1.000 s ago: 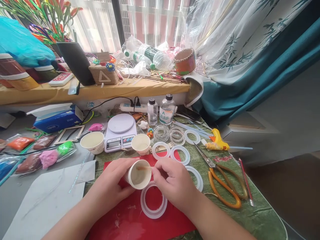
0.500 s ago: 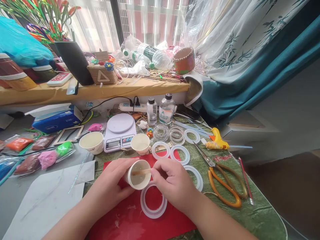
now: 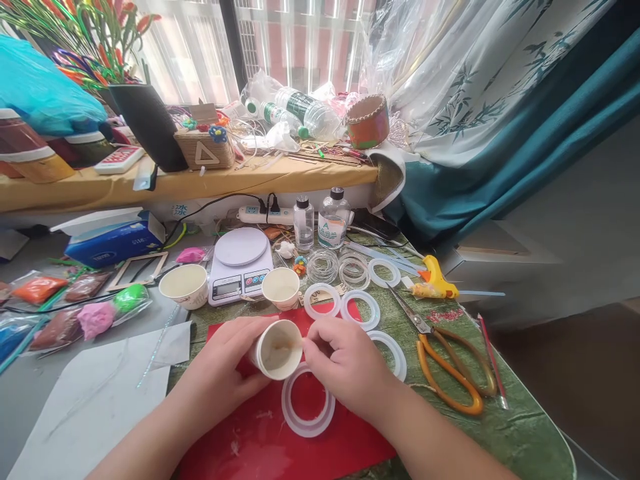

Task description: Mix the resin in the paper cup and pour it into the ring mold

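Observation:
My left hand (image 3: 233, 360) is wrapped round a white paper cup (image 3: 256, 363), which tilts toward me and holds some cloudy, clear-looking liquid. At the cup's right rim, my right hand (image 3: 340, 357) pinches a thin wooden stick (image 3: 289, 345) whose lower end dips inside and is partly blurred. Just below the cup, a white ring-shaped silicone mold (image 3: 308, 430) lies on a red sheet (image 3: 260, 453). More ring molds (image 3: 361, 309) lie beyond my right hand. A second paper cup (image 3: 281, 289) stands behind the one I hold.
A kitchen scale (image 3: 241, 267) and another paper cup (image 3: 183, 285) stand behind to the left. Two clear bottles (image 3: 333, 219) are at the back. Orange-handled scissors (image 3: 450, 363), a yellow glue gun (image 3: 434, 280) and a pencil (image 3: 493, 360) lie on the right.
The stick has shifted inside the cup; less of it shows now, at the right side of the opening. Both hands and the cup are almost where they were.

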{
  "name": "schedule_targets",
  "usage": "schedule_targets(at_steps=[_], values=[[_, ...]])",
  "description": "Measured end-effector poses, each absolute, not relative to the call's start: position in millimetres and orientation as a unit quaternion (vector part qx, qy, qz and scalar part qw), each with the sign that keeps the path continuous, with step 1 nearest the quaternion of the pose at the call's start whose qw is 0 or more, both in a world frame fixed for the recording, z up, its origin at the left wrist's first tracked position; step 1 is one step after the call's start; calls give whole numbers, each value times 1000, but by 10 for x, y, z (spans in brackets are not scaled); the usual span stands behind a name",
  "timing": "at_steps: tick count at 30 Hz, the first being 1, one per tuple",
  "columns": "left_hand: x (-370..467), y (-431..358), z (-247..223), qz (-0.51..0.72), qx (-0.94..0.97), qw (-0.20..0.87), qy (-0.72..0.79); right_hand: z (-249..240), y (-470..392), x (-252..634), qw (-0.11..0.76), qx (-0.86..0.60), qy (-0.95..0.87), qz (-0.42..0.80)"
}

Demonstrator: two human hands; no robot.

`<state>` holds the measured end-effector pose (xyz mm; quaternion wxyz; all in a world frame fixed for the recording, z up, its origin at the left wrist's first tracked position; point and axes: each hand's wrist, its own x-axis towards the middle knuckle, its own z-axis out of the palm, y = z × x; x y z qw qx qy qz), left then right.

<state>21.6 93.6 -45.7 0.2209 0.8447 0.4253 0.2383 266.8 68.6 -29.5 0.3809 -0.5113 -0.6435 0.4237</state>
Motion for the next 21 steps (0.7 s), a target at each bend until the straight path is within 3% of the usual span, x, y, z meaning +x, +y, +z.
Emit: schedule_targets(at_steps=[21], values=[[214,933,-474,235,842,241,421,-287,718,2696,367,-510,-637,446]])
